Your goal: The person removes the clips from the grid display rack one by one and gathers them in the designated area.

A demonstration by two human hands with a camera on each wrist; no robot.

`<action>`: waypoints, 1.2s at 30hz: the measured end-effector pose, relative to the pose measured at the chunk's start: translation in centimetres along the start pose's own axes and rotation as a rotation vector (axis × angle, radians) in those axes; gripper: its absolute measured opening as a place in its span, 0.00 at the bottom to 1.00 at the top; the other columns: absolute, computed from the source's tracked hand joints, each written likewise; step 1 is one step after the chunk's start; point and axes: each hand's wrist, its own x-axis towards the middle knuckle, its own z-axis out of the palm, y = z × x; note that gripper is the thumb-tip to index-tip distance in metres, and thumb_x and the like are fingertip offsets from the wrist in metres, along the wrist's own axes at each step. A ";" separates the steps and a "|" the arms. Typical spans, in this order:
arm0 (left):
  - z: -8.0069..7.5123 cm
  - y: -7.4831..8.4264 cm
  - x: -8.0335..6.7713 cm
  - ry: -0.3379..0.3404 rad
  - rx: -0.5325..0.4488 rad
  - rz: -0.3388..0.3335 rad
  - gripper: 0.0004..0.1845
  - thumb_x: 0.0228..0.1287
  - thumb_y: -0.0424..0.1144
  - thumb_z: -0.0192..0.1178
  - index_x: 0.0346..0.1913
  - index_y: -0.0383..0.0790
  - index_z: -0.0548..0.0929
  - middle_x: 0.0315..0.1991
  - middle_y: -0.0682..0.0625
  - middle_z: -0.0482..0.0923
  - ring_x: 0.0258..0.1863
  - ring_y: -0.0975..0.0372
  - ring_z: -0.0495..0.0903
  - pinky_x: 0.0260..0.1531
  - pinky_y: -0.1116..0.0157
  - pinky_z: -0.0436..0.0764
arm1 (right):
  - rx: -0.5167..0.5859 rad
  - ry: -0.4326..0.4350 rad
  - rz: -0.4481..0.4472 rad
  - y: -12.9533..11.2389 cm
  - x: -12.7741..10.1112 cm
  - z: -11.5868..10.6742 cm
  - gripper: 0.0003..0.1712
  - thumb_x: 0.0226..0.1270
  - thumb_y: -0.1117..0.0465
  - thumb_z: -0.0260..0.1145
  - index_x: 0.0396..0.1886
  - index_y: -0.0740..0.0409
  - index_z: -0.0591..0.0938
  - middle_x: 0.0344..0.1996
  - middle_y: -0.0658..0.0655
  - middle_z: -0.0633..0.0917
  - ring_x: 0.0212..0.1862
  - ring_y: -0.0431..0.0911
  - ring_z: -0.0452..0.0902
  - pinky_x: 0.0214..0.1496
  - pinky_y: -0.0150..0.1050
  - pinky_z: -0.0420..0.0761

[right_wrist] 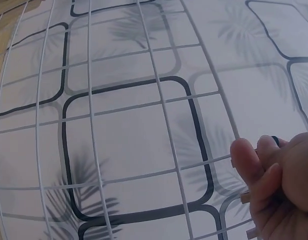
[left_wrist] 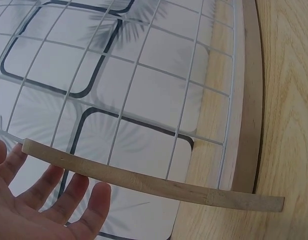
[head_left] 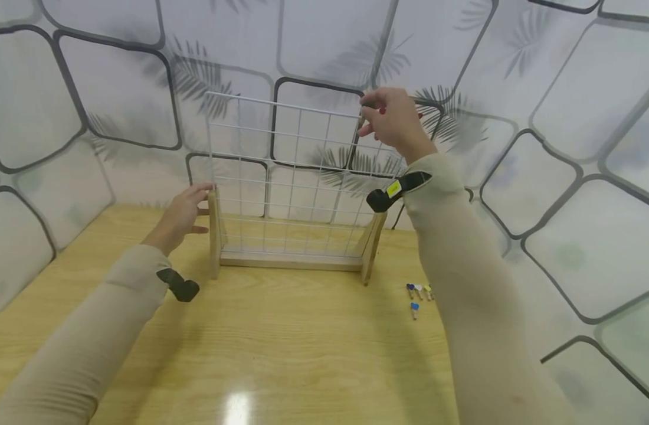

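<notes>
A white wire grid [head_left: 303, 159] stands upright in a wooden stand [head_left: 292, 260]. My left hand [head_left: 178, 215] rests its fingers, loosely extended, against the stand's left upright [left_wrist: 144, 182]. At the grid's upper right corner, my right hand [head_left: 393, 118] pinches a small wooden clip [right_wrist: 236, 161] between thumb and fingers; the hand covers most of it. Other wooden clip ends [right_wrist: 245, 198] show beside the fingers in the right wrist view. Small clips with heart-shaped tops [head_left: 419, 290], in dark blue, white, yellow and blue, lie on the table right of the stand.
The wood-grain table [head_left: 261, 342] extends in front of the stand. Behind and to the right hang pale patterned cloth walls [head_left: 324, 47]. My right forearm [head_left: 462, 265] passes close beside the loose clips and hides part of that area.
</notes>
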 end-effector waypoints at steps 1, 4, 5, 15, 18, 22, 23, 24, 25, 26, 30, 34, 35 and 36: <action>0.0 0.0 0.0 0.000 0.004 0.002 0.28 0.73 0.50 0.26 0.71 0.43 0.47 0.68 0.36 0.46 0.62 0.41 0.56 0.48 0.45 0.70 | -0.023 0.020 -0.002 0.0 0.0 0.1 0.17 0.69 0.58 0.54 0.56 0.54 0.74 0.45 0.53 0.73 0.33 0.40 0.81 0.25 0.30 0.72; 0.0 0.1 0.1 0.003 0.012 0.004 0.28 0.73 0.51 0.27 0.71 0.44 0.48 0.68 0.37 0.46 0.61 0.42 0.57 0.47 0.46 0.71 | -0.075 0.074 -0.007 0.0 0.1 0.3 0.14 0.68 0.59 0.55 0.50 0.57 0.76 0.39 0.52 0.75 0.31 0.39 0.81 0.25 0.30 0.73; 0.0 0.1 0.1 0.004 0.013 0.004 0.28 0.73 0.51 0.27 0.71 0.44 0.48 0.68 0.37 0.47 0.61 0.42 0.57 0.47 0.46 0.71 | -0.072 0.088 -0.008 0.0 0.1 0.4 0.13 0.67 0.60 0.56 0.48 0.58 0.76 0.39 0.52 0.75 0.31 0.39 0.81 0.25 0.30 0.74; 0.1 -0.2 0.3 0.000 0.013 -0.001 0.28 0.73 0.50 0.27 0.71 0.44 0.48 0.69 0.36 0.44 0.62 0.41 0.55 0.47 0.45 0.70 | 0.317 0.174 -0.064 0.3 -1.0 0.6 0.12 0.64 0.60 0.60 0.46 0.59 0.77 0.45 0.53 0.78 0.29 0.45 0.81 0.19 0.30 0.71; 0.2 -0.3 0.3 -0.001 0.013 0.001 0.28 0.73 0.50 0.27 0.71 0.44 0.48 0.68 0.36 0.44 0.62 0.41 0.56 0.46 0.46 0.71 | 0.368 0.132 -0.111 0.5 -2.0 0.3 0.14 0.63 0.56 0.61 0.47 0.56 0.78 0.43 0.54 0.79 0.29 0.46 0.80 0.20 0.33 0.70; 0.2 -0.3 0.3 -0.004 0.013 0.003 0.28 0.73 0.50 0.27 0.71 0.44 0.48 0.68 0.36 0.45 0.62 0.41 0.56 0.47 0.45 0.71 | 0.318 0.064 -0.151 1.3 -3.5 0.2 0.16 0.63 0.53 0.61 0.47 0.55 0.79 0.40 0.55 0.80 0.30 0.48 0.80 0.24 0.39 0.73; 0.2 -0.3 0.3 -0.003 0.015 0.002 0.28 0.73 0.51 0.27 0.71 0.44 0.48 0.68 0.36 0.45 0.62 0.41 0.56 0.47 0.45 0.71 | 0.308 0.046 -0.149 1.6 -3.8 0.1 0.16 0.63 0.53 0.61 0.48 0.55 0.78 0.40 0.55 0.80 0.30 0.49 0.80 0.25 0.39 0.73; 0.2 -0.3 0.2 -0.004 0.013 0.002 0.28 0.73 0.51 0.27 0.71 0.43 0.48 0.68 0.37 0.45 0.62 0.41 0.56 0.48 0.44 0.70 | 0.302 0.029 -0.149 2.0 -4.1 0.1 0.16 0.63 0.53 0.61 0.48 0.55 0.78 0.41 0.55 0.80 0.30 0.49 0.80 0.25 0.39 0.73; 0.1 -0.2 0.2 -0.004 0.014 0.002 0.28 0.73 0.51 0.27 0.71 0.44 0.48 0.68 0.37 0.45 0.62 0.41 0.56 0.48 0.44 0.70 | 0.300 0.012 -0.149 2.4 -4.4 0.1 0.17 0.63 0.53 0.61 0.48 0.56 0.78 0.42 0.55 0.80 0.30 0.49 0.79 0.25 0.38 0.74; 0.1 -0.2 0.2 -0.004 0.013 0.002 0.28 0.73 0.51 0.27 0.71 0.44 0.48 0.68 0.37 0.46 0.62 0.42 0.56 0.48 0.44 0.69 | 0.295 -0.003 -0.148 2.8 -4.7 0.1 0.16 0.63 0.54 0.61 0.48 0.56 0.78 0.41 0.55 0.81 0.30 0.50 0.79 0.24 0.37 0.74; 0.0 -0.1 0.1 -0.006 0.007 0.004 0.28 0.73 0.52 0.28 0.71 0.44 0.48 0.68 0.38 0.46 0.62 0.42 0.55 0.49 0.44 0.69 | 0.309 -0.053 -0.108 5.0 -5.8 0.4 0.16 0.63 0.55 0.62 0.48 0.56 0.78 0.41 0.57 0.80 0.29 0.49 0.79 0.22 0.32 0.74; -0.1 -0.1 0.0 -0.010 -0.001 -0.002 0.28 0.73 0.52 0.28 0.71 0.44 0.47 0.69 0.38 0.45 0.63 0.42 0.55 0.49 0.45 0.69 | 0.315 -0.093 -0.042 7.8 -7.2 0.9 0.18 0.63 0.53 0.61 0.49 0.57 0.76 0.41 0.57 0.80 0.30 0.48 0.79 0.22 0.33 0.74; -0.1 -0.1 0.0 -0.010 -0.003 -0.004 0.28 0.73 0.52 0.28 0.71 0.45 0.47 0.69 0.38 0.45 0.63 0.42 0.55 0.49 0.45 0.69 | 0.307 -0.096 -0.031 8.5 -7.6 1.0 0.18 0.63 0.53 0.61 0.49 0.57 0.76 0.41 0.57 0.80 0.30 0.48 0.79 0.23 0.33 0.74; -0.2 -0.1 0.0 -0.010 -0.005 -0.005 0.28 0.73 0.52 0.28 0.71 0.45 0.47 0.69 0.38 0.45 0.63 0.42 0.55 0.49 0.45 0.69 | 0.306 -0.100 -0.018 9.2 -8.0 1.2 0.19 0.63 0.54 0.61 0.50 0.59 0.75 0.41 0.58 0.80 0.30 0.49 0.79 0.23 0.34 0.74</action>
